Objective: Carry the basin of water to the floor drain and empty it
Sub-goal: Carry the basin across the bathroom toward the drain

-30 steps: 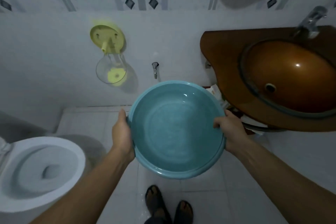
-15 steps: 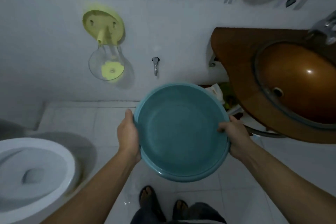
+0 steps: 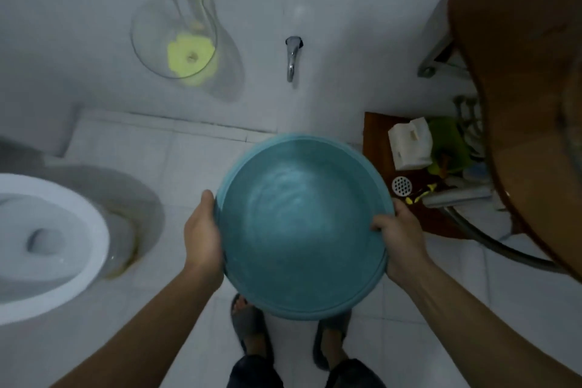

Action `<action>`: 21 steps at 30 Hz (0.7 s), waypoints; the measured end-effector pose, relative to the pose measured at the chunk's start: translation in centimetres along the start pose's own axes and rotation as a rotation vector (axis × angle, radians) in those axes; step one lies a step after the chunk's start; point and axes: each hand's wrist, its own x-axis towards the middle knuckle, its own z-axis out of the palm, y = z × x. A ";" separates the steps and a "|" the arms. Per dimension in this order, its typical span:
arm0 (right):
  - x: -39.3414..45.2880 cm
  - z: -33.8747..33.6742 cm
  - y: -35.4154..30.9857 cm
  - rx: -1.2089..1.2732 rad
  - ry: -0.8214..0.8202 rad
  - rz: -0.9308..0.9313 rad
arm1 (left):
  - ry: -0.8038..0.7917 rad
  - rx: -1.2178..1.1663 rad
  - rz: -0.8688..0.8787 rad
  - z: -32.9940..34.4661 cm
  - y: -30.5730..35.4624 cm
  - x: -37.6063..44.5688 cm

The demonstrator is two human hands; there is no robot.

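A round teal basin (image 3: pixel 302 227) holding rippling water is held level over the white tiled floor. My left hand (image 3: pixel 203 238) grips its left rim and my right hand (image 3: pixel 398 236) grips its right rim, thumbs over the edge. A small round metal floor drain (image 3: pixel 402 186) sits on the floor just right of the basin's far rim, under the sink counter.
A white toilet (image 3: pixel 47 246) stands at the left. A brown sink counter (image 3: pixel 519 88) juts in at the right, with a white box (image 3: pixel 409 145), green items and pipes beneath. A wall tap (image 3: pixel 293 57) is straight ahead. My sandalled feet (image 3: pixel 252 331) stand below the basin.
The view has tipped downward and moved closer to the floor. The basin sits lower, the drain under the counter has come into sight, and the water ripples more.
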 end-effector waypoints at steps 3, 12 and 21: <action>4.1 0.2 1.9 -0.073 -0.015 0.000 | 0.087 -0.042 -0.009 0.9 -3.0 3.0; 16.8 1.5 10.7 -0.134 -0.039 -0.031 | 0.208 -0.113 0.019 3.1 -12.9 13.7; 29.0 2.2 20.9 -0.125 -0.061 -0.028 | 0.209 -0.041 0.048 4.4 -22.2 25.4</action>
